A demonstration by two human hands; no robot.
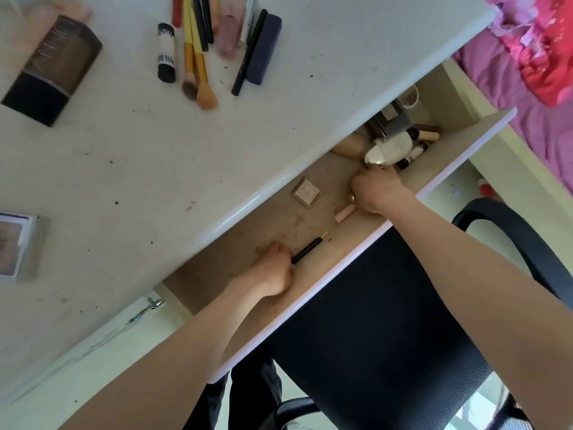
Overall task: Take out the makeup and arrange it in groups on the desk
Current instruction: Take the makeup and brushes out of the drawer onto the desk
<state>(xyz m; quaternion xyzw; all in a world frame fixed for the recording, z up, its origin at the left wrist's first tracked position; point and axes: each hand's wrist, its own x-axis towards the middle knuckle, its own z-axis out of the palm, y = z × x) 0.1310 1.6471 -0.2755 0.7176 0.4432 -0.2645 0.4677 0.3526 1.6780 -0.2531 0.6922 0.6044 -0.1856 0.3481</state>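
Left hand: the left hand [274,268] lies in the open beige wooden drawer [313,218], fingers curled round a slim black pencil with a gold tip [308,251].
Right hand: the right hand [376,190] reaches deeper, fingers curled on a cream oval compact with a gold rim [389,150].

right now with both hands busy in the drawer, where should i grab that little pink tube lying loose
Pinch the pink tube across its middle from above. It lies flat on the drawer floor beside the right hand, long sides exposed, though the drawer front crowds its near side.

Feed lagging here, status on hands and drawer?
Left hand grips black pencil in drawer. Right hand at cream bottle. Nothing blocking.
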